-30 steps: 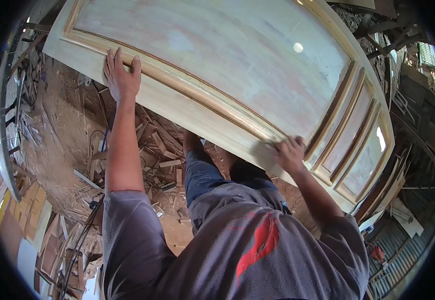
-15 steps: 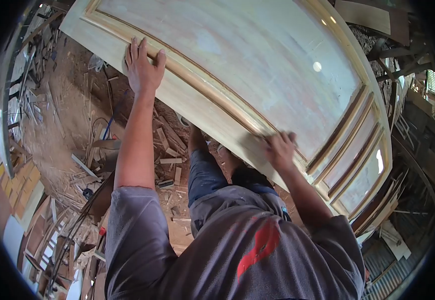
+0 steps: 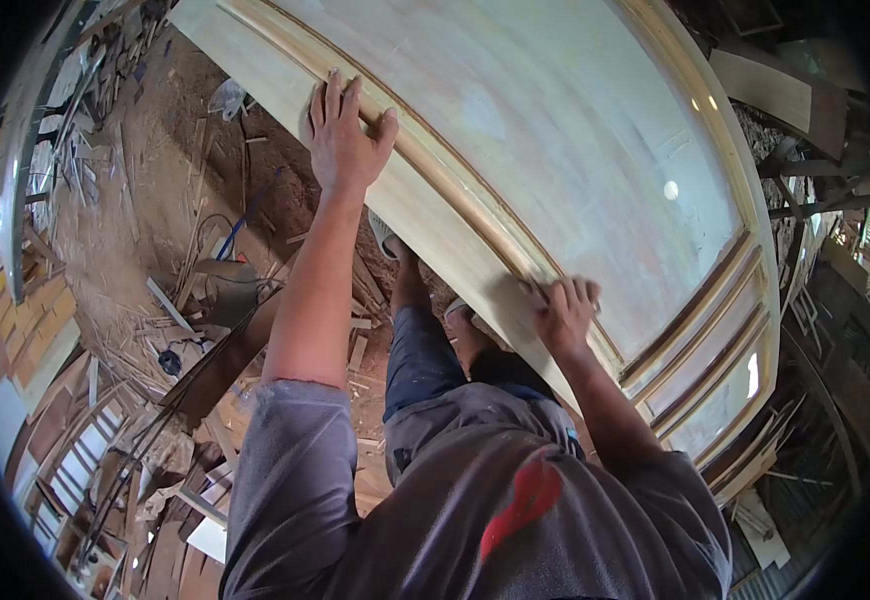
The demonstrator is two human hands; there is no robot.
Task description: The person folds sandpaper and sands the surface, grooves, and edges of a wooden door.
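A large pale wooden door panel (image 3: pixel 575 110) with raised mouldings lies tilted in front of me. My left hand (image 3: pixel 348 140) rests on its near side with fingers spread, the fingertips at the long gold-brown moulding (image 3: pixel 435 185). Farther down the same moulding, my right hand (image 3: pixel 565 312) presses with bent fingers. Whatever may be under those fingers is hidden. Beside that hand a dark shadow falls on the flat border (image 3: pixel 445 262) of the panel. Several short parallel mouldings (image 3: pixel 690 320) cross its right end.
Wood scraps and sawdust cover the dirt floor (image 3: pixel 145 190). A dark cable (image 3: pixel 170 362) and a blue cord (image 3: pixel 245 225) lie to the left. Boards (image 3: pixel 770 90) are stacked at the right, and wood pieces (image 3: pixel 35 330) are piled at the left. My feet stand below the panel's near edge.
The view has shifted, so the panel and my left hand appear farther right and the panel a little lower. My right hand keeps nearly the same place on the moulding, its fingers slightly more spread.
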